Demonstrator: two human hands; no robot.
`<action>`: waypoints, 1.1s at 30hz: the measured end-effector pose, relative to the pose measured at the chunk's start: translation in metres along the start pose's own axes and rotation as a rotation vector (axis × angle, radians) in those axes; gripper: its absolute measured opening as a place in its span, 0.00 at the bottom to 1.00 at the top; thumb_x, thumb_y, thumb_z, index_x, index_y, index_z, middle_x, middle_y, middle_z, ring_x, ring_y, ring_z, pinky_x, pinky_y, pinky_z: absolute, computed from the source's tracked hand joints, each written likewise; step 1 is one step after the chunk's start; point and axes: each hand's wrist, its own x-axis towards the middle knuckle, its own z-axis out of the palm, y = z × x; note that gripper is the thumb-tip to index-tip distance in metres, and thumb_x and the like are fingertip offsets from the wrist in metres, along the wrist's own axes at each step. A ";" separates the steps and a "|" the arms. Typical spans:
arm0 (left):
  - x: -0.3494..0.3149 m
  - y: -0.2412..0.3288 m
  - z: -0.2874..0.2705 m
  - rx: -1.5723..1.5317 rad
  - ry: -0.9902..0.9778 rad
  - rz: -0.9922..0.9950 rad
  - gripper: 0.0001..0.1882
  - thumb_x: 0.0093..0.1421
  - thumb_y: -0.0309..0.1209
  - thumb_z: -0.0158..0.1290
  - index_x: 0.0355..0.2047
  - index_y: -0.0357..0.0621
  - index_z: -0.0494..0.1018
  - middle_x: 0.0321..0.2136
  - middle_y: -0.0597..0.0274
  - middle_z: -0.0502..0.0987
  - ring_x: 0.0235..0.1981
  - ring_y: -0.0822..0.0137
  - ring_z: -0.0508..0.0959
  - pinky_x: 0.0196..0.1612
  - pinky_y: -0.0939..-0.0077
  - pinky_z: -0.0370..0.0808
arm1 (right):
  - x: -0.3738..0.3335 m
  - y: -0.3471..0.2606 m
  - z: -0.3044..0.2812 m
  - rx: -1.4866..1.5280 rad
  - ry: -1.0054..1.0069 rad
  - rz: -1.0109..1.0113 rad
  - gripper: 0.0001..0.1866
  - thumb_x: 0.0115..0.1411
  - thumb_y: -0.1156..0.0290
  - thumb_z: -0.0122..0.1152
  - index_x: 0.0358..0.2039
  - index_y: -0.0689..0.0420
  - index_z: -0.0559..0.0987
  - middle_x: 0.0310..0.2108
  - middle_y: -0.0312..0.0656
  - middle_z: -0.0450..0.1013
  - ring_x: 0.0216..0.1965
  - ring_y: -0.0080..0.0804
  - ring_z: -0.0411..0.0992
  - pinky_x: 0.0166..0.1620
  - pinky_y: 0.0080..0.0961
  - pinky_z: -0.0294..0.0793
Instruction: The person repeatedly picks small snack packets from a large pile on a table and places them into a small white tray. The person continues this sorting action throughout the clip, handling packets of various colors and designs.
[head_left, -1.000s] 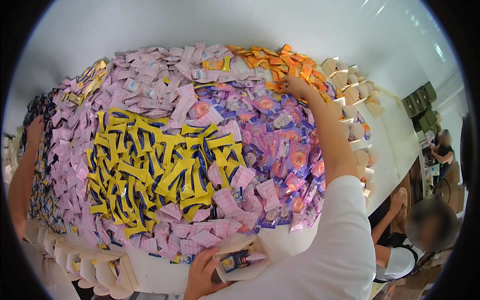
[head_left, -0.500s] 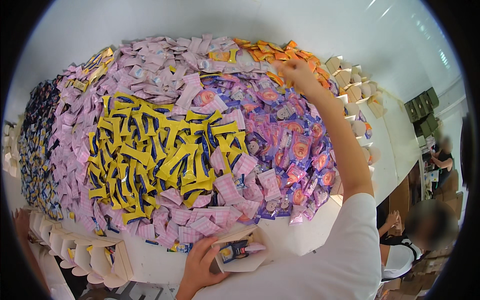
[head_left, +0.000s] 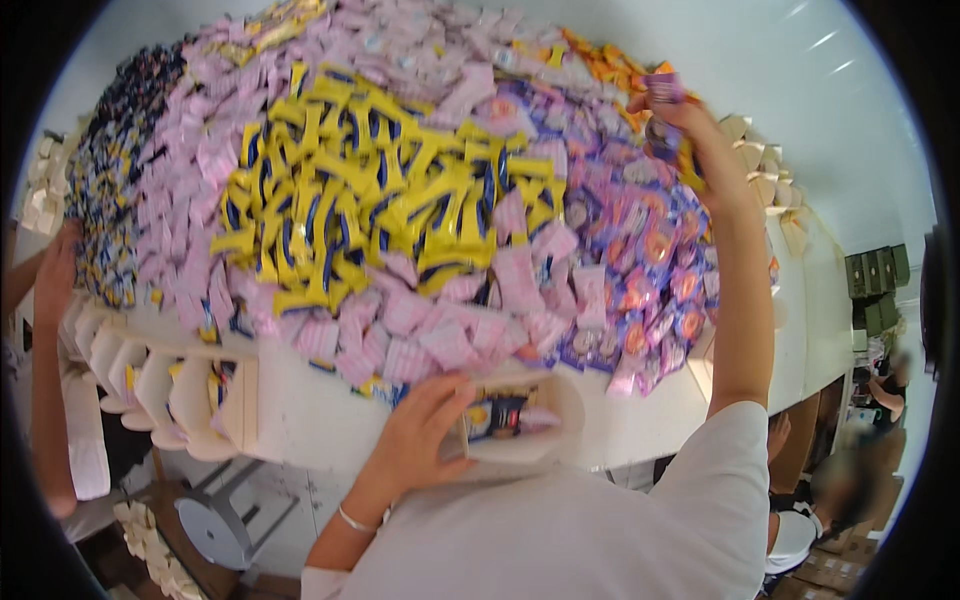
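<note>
My left hand (head_left: pixel 425 430) grips the left side of a small open cream paper box (head_left: pixel 570 408) at the table's near edge. Inside the box lie a dark packet (head_left: pixel 495 414) and a pink one (head_left: pixel 540 418). Far to the right, my raised right hand (head_left: pixel 695 118) is closed on small purple wrapped sweets (head_left: pixel 661 88), beside the orange packets (head_left: pixel 605 65) and above the purple sweets (head_left: pixel 640 240). Its fingertips are partly hidden and blurred. Between my hands and the table's far side spreads a heap of yellow sweets (head_left: pixel 350 190) ringed by pink packets (head_left: pixel 415 315).
More cream boxes (head_left: pixel 205 400) stand in a row at the near left, others (head_left: pixel 765 170) at the far right. Another person's hand (head_left: pixel 58 265) reaches to the dark packets (head_left: pixel 100 215) on the left. A round stool (head_left: pixel 212 530) stands below the table.
The view has shifted, so the table sits higher in it. My right hand has come up from the heap with purple sweets in it. My left hand stays on the box.
</note>
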 end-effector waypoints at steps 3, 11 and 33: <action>-0.003 0.004 0.000 -0.007 0.009 -0.006 0.42 0.32 0.31 0.64 0.51 0.42 0.60 0.49 0.49 0.64 0.48 0.49 0.66 0.50 0.60 0.66 | -0.090 -0.011 0.046 0.042 -0.412 -0.080 0.15 0.45 0.68 0.57 0.35 0.57 0.71 0.26 0.37 0.66 0.25 0.24 0.67 0.27 0.19 0.65; 0.004 0.010 0.004 -0.004 0.073 0.038 0.39 0.35 0.31 0.66 0.48 0.42 0.59 0.48 0.50 0.66 0.47 0.50 0.68 0.48 0.63 0.66 | -0.195 0.016 0.128 -0.776 -0.540 -0.505 0.28 0.44 0.57 0.64 0.43 0.58 0.68 0.37 0.44 0.66 0.38 0.44 0.67 0.42 0.34 0.69; -0.115 0.017 -0.058 0.883 1.039 -0.097 0.39 0.45 0.36 0.60 0.54 0.40 0.53 0.49 0.52 0.57 0.49 0.56 0.59 0.47 0.62 0.63 | -0.373 0.126 -0.074 -1.146 0.400 0.123 0.09 0.51 0.75 0.56 0.32 0.65 0.70 0.29 0.52 0.67 0.33 0.51 0.65 0.38 0.39 0.63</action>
